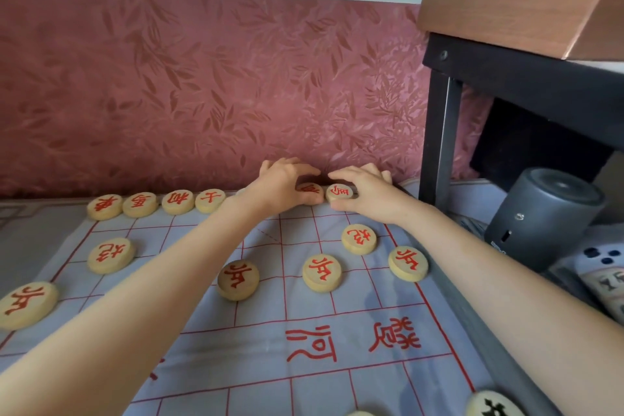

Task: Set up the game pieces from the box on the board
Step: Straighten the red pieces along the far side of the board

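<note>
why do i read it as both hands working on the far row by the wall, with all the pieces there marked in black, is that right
Not quite. In the head view the left hand and right hand are indeed at the far row by the wall, but those pieces are marked in red, not black.

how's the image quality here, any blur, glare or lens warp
Head view: soft even daylight, no harsh glare; faint shadows under the red pieces. Wide-angle warp bows the forearms and board edges. Left hand and right hand at the far row look slightly soft, and the black piece is cut off at the bottom edge.
</note>
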`<state>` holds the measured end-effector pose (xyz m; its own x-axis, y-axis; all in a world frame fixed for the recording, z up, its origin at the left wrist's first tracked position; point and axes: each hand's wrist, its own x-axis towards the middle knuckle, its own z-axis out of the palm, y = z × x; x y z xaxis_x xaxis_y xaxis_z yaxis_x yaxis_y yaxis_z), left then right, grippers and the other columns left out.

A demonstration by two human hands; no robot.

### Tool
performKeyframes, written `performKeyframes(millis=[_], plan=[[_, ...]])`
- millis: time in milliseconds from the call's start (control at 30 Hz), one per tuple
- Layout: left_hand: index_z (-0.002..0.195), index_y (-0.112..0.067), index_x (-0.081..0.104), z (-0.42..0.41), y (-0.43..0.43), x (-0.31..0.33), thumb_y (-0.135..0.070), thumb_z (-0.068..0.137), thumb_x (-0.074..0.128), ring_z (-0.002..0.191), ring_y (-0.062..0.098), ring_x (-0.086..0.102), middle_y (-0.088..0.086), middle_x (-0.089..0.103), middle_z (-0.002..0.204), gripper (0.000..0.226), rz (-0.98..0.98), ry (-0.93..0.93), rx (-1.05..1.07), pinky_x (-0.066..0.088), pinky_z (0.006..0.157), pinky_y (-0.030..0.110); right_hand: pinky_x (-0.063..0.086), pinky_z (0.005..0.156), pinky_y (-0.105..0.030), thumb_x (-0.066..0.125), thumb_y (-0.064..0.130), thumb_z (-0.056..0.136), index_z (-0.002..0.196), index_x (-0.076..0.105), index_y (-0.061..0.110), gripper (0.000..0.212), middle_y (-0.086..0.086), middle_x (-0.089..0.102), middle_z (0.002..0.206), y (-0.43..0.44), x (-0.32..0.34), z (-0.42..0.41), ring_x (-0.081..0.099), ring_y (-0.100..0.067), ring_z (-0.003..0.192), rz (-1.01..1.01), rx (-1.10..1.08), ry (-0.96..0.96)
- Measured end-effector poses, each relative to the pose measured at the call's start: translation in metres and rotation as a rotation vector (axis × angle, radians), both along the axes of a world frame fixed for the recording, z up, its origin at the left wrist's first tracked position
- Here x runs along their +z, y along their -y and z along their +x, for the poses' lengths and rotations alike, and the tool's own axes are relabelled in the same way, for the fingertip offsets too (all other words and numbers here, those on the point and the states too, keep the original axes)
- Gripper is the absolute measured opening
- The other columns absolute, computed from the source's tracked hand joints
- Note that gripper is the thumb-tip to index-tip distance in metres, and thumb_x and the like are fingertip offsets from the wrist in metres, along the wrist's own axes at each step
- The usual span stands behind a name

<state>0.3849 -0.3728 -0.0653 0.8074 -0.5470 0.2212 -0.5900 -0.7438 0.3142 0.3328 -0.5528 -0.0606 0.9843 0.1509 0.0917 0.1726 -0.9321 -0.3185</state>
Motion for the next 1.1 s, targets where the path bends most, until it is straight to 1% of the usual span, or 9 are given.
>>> performKeyframes(millis=[100, 200, 267, 367, 500, 600, 800, 967, 1100], plan=[[0.125, -0.031, 0.052, -0.001, -0.007, 0.005, -0.04, 0.084, 0.059, 0.124, 0.014, 0.043, -0.008, 0.05, 0.134, 0.043, 0.047, -0.043, -0.081, 0.017, 0.093, 0.032, 0.018, 0.09, -0.029, 0.057, 0.035, 0.088, 0.133, 0.044, 0.04, 0.047, -0.002, 0.039, 0.122, 0.003, -0.002, 0.002, 0.028, -0.028, 0.118, 0.032, -0.055, -0.063], [0.125, -0.029, 0.053, -0.001, -0.01, 0.009, -0.023, 0.084, 0.062, 0.12, 0.016, 0.048, -0.008, 0.05, 0.135, 0.043, 0.09, -0.069, -0.076, 0.02, 0.101, 0.034, 0.019, 0.094, -0.034, 0.058, 0.032, 0.088, 0.131, 0.047, 0.035, 0.044, -0.003, 0.042, 0.132, 0.001, -0.004, 0.005, 0.027, -0.029, 0.124, -0.008, -0.053, -0.037], [0.126, -0.028, 0.053, 0.0, -0.009, 0.008, -0.031, 0.082, 0.064, 0.118, 0.016, 0.049, -0.004, 0.052, 0.133, 0.045, 0.073, -0.059, -0.066, 0.021, 0.1, 0.034, 0.02, 0.096, -0.035, 0.058, 0.034, 0.089, 0.132, 0.049, 0.029, 0.044, -0.003, 0.046, 0.129, -0.002, -0.002, 0.003, 0.028, -0.028, 0.125, -0.03, -0.061, 0.0], [0.125, -0.027, 0.053, 0.0, -0.006, 0.003, -0.047, 0.08, 0.062, 0.115, 0.016, 0.047, 0.0, 0.056, 0.123, 0.05, 0.042, -0.018, -0.035, 0.019, 0.093, 0.033, 0.021, 0.095, -0.035, 0.059, 0.039, 0.087, 0.129, 0.051, 0.025, 0.044, -0.001, 0.048, 0.122, -0.003, -0.003, 0.004, 0.03, -0.026, 0.12, -0.043, -0.084, 0.049], [0.116, -0.024, 0.06, -0.003, -0.003, 0.0, -0.051, 0.078, 0.061, 0.112, 0.02, 0.046, 0.002, 0.057, 0.112, 0.047, 0.08, 0.077, 0.009, 0.019, 0.094, 0.034, 0.022, 0.091, -0.034, 0.062, 0.041, 0.084, 0.123, 0.055, 0.024, 0.043, -0.001, 0.052, 0.118, -0.003, -0.007, 0.007, 0.033, -0.024, 0.117, -0.03, -0.098, 0.078], [0.11, -0.024, 0.063, -0.003, -0.003, -0.001, -0.053, 0.075, 0.063, 0.108, 0.02, 0.048, 0.001, 0.056, 0.106, 0.046, 0.054, 0.076, 0.031, 0.022, 0.094, 0.037, 0.02, 0.088, -0.033, 0.062, 0.042, 0.084, 0.122, 0.055, 0.024, 0.042, 0.001, 0.053, 0.115, -0.003, -0.008, 0.008, 0.034, -0.023, 0.115, -0.036, -0.091, 0.093], [0.115, -0.023, 0.06, -0.004, -0.004, -0.003, -0.052, 0.076, 0.063, 0.111, 0.021, 0.046, 0.001, 0.055, 0.11, 0.049, 0.056, 0.052, 0.046, 0.022, 0.095, 0.038, 0.022, 0.091, -0.034, 0.062, 0.043, 0.084, 0.12, 0.056, 0.025, 0.041, 0.001, 0.054, 0.114, -0.002, -0.01, 0.009, 0.035, -0.023, 0.115, -0.029, -0.094, 0.105], [0.116, -0.024, 0.06, -0.005, -0.004, -0.004, -0.052, 0.076, 0.062, 0.113, 0.021, 0.045, 0.002, 0.055, 0.111, 0.049, 0.032, 0.034, 0.061, 0.022, 0.094, 0.037, 0.02, 0.087, -0.034, 0.063, 0.045, 0.083, 0.121, 0.056, 0.025, 0.043, 0.002, 0.054, 0.115, -0.002, -0.013, 0.007, 0.035, -0.023, 0.115, -0.029, -0.11, 0.128], [0.122, -0.024, 0.056, -0.01, -0.003, -0.004, -0.053, 0.075, 0.063, 0.118, 0.023, 0.042, 0.003, 0.054, 0.117, 0.055, 0.026, 0.047, 0.076, 0.022, 0.097, 0.038, 0.019, 0.084, -0.033, 0.062, 0.047, 0.082, 0.122, 0.055, 0.024, 0.047, 0.001, 0.055, 0.116, -0.003, -0.013, 0.005, 0.034, -0.023, 0.115, -0.045, -0.124, 0.149]])
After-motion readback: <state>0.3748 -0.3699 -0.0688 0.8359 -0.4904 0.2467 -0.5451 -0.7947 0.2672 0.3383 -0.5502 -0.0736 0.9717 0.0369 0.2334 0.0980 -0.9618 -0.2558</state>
